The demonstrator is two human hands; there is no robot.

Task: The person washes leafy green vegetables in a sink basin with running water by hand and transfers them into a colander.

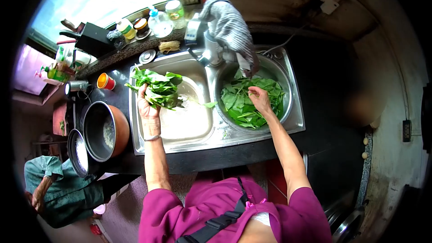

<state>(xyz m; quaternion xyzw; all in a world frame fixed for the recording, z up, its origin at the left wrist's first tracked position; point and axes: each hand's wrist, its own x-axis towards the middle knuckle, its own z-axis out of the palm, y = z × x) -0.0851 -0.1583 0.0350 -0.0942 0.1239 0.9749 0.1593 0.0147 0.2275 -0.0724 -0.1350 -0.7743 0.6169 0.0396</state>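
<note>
A bunch of green leaves point(162, 89) is held in my left hand point(146, 103) above the left basin of the steel sink point(189, 126). The fingers are wrapped round the stems. My right hand point(260, 99) is over the round metal bowl point(288, 94) in the right basin, its fingertips pinched together at more green leaves point(238, 101). Whether a leaf sits between those fingertips is too small to tell. A single leaf point(210, 105) lies on the divider between the basins.
A grey cloth point(229, 29) hangs over the faucet. Bottles point(159, 22) and a knife block point(93, 39) line the ledge. An orange cup point(106, 81) and a large pot point(119, 130) stand left. Another person in green point(76, 198) is at lower left.
</note>
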